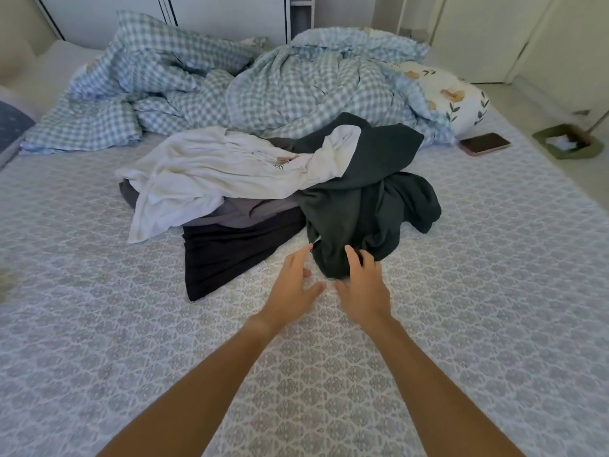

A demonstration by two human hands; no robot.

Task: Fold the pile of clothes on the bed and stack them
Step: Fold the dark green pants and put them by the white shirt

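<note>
Several unfolded clothes lie heaped mid-bed (99,324), the checked duvet (280,87) bunched toward its head end. Nearest the foot edge, the dark green garment (365,206) trails its long axis toward both hands. Right hand (362,285) touches its near tip, fingers relaxed, grasping nothing; left hand (293,285) hovers just beside, also released. Nothing blocks them; a phone (484,144) lies well apart by the right edge.

Dim, soft daylight; wide-angle edge distortion.

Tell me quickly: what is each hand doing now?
Left hand: open, holds nothing, beside the dark green garment.
Right hand: open, fingers on the garment's near edge.
</note>
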